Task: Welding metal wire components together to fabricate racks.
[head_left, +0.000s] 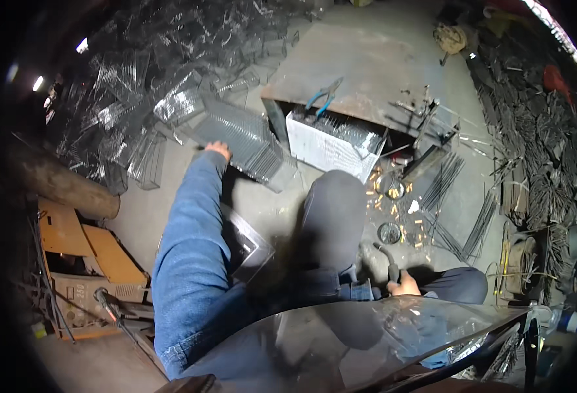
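My left hand point(219, 150) is closed on the near left edge of a dark wire basket point(246, 134), which lies tilted on the floor by a low metal table. Low at the right, my right hand point(404, 285) grips the dark handle of a welding torch point(391, 261). The torch's curved neck points up and left, toward a small round tin point(388, 232). Between the hands, a brightly lit white wire grid point(333, 148) leans at the table's front. Pliers with blue handles point(321, 101) rest at its upper edge.
Many wire baskets point(151, 85) are heaped at the far left. The metal table point(347, 56) stands ahead. Cigarette butts and thin rods point(444, 183) litter the floor at right. A yellow machine point(85, 262) stands at left. A tinted visor point(327, 347) covers the lower view.
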Available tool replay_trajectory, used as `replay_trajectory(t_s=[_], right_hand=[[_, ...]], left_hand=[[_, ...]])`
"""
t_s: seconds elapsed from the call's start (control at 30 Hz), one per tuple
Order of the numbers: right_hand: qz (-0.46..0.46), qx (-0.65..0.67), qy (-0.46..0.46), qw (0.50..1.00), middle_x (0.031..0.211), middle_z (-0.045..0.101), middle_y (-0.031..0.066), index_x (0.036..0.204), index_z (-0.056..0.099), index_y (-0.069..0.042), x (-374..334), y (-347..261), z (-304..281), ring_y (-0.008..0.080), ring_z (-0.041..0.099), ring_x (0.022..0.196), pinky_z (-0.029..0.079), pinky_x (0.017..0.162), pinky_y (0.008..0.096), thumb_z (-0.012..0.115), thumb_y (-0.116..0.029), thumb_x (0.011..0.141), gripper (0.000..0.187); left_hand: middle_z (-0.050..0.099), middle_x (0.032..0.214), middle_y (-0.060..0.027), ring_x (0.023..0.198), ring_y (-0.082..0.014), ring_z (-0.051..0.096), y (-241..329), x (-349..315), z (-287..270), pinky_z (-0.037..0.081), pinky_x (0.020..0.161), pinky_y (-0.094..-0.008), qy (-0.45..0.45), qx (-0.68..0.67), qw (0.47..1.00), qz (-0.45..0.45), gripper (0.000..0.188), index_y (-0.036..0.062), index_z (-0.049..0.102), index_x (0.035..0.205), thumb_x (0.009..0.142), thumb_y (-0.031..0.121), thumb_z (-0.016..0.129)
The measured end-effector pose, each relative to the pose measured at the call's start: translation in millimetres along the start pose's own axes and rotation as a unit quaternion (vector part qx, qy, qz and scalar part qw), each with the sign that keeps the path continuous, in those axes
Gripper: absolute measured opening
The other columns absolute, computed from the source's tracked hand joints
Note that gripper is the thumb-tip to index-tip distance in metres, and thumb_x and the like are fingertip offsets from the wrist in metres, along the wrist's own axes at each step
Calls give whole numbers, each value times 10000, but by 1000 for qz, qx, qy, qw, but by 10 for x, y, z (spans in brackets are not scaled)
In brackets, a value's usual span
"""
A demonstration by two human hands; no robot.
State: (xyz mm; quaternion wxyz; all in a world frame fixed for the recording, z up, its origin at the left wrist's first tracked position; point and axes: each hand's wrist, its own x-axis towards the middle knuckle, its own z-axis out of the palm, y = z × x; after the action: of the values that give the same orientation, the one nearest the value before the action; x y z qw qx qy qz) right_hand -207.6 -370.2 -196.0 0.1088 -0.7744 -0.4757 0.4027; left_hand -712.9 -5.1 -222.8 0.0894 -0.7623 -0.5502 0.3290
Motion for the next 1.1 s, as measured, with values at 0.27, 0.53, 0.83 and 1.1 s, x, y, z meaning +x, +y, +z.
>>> replay_trajectory(t_s=[0.27,0.53,0.83,1.1], right_hand=[[-41,-78,21,996,841,597,294,922,516,49,10,79,87,443,577,851,453,757,476,593,-241,703,372],[-232,-141,21,962,901,605,265,988,534,41,165,8,67,413,590,855,471,763,457,585,-386,795,471],[-342,467,414,703,856,596,54,1041,523,-1,92,-951,-2483,119,558,745,464,681,246,438,-366,950,386],[-213,411,449,764,653,519,27,1008,556,44,632,-720,-3510,107,469,467,388,404,259,505,-203,887,280]], left_hand=[[619,1048,-132,960,-309,591,-720,-611,-655,480,822,-396,212,-226,949,54,268,162,622,1049,840,319,560],[652,898,-116,784,-177,620,-213,-2021,-2482,505,704,-299,481,-732,470,110,248,-41,602,1017,884,168,587],[616,1065,-100,950,-256,603,1820,-1250,-3508,506,805,-458,211,-870,77,439,302,57,554,1141,886,217,575],[618,871,-59,757,-143,580,1830,-541,-4001,484,669,-267,174,-823,413,350,359,-19,575,1054,831,251,658]])
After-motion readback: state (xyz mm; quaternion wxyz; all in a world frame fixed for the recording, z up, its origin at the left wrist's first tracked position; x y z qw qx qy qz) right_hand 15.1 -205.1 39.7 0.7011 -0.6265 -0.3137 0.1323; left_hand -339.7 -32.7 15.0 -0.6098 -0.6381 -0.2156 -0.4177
